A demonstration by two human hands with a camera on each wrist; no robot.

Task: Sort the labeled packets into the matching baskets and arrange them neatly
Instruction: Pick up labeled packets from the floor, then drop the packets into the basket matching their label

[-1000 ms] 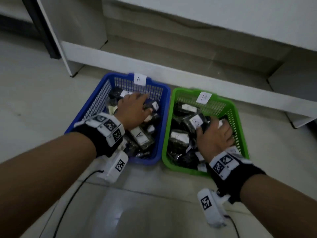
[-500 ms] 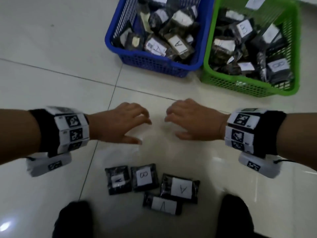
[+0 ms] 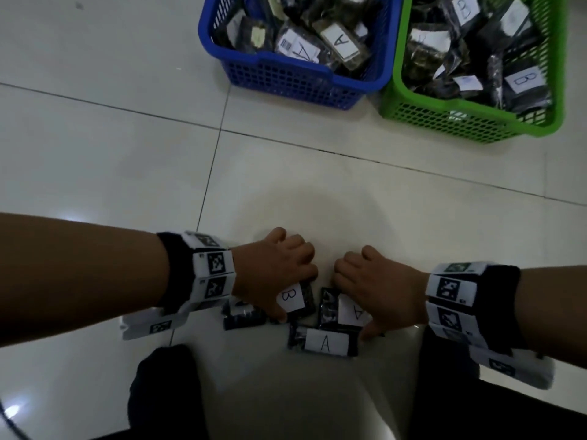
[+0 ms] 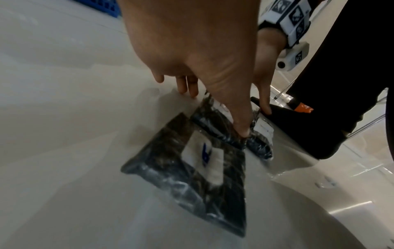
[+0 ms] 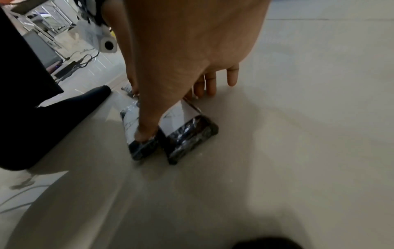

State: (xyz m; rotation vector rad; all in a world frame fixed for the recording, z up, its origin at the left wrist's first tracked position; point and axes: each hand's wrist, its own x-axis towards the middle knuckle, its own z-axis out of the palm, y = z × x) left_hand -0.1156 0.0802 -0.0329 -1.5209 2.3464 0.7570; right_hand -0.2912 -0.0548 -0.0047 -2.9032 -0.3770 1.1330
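Observation:
Several dark packets with white labels lie on the floor tiles near my feet. My left hand [image 3: 278, 276] curls over the packet marked B [image 3: 297, 301], its thumb [image 4: 241, 129] at the near edge and its fingers [image 4: 188, 87] at the far edge. My right hand [image 3: 376, 290] grips a packet marked A [image 3: 349, 311] the same way, with its thumb [image 5: 147, 131] down on the packet. A second A packet [image 3: 324, 342] lies loose in front of both hands. Another packet [image 3: 243, 315] lies partly hidden under my left wrist. The blue basket [image 3: 295, 84] holds A packets and the green basket [image 3: 454, 122] holds B packets.
The two baskets stand side by side at the top of the head view, about an arm's length beyond the packets, with bare tile between. My dark-clad legs [image 3: 162, 392] flank the packets. A cable [image 3: 9, 422] runs at the lower left.
Both hands left the baskets, came back over the floor, then dropped onto the packets by my feet. The left now holds the B packet, the right an A packet.

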